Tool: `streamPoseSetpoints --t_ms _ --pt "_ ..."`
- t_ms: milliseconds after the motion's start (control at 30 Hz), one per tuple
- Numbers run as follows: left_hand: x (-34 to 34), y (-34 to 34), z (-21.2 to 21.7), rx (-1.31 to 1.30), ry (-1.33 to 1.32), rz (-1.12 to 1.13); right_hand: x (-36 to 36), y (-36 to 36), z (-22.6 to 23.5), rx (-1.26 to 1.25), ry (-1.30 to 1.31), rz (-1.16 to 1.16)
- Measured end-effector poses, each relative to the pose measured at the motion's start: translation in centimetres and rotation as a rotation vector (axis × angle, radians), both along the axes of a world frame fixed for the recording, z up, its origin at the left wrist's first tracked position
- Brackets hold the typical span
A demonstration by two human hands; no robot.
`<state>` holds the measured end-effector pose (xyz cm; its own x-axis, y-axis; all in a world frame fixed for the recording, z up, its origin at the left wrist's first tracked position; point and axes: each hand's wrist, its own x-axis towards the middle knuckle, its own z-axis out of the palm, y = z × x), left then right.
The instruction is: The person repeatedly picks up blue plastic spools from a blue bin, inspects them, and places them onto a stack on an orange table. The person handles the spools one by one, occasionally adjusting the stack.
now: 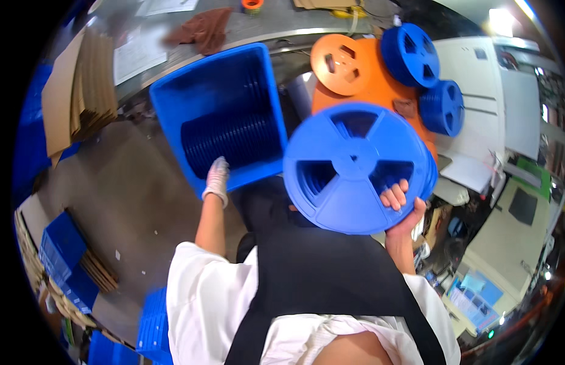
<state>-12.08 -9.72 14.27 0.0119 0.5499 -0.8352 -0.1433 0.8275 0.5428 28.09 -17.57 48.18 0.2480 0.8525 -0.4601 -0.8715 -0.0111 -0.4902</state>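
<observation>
Blue reels (346, 173) could tip left: the right hand (406, 225) curls round only one side. The left hand (217, 179), at the bin (252, 175): can't tell its grip.

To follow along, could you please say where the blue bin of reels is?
In the head view, the blue bin is left of centre, beside the worktable, with the left hand at its near rim.
</observation>
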Motion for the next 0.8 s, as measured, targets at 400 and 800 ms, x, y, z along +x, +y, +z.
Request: streamPoseSetpoints --t_ms 400,800 --pt "2.4 5.6 15.5 0.492 -0.121 0.107 -1.0 3.4 1.9 0.364 0.107 0.186" --pt "13.0 5.3 29.9 1.463 0.48 -0.983 -5.5 4.6 2.6 0.203 -0.017 0.415"
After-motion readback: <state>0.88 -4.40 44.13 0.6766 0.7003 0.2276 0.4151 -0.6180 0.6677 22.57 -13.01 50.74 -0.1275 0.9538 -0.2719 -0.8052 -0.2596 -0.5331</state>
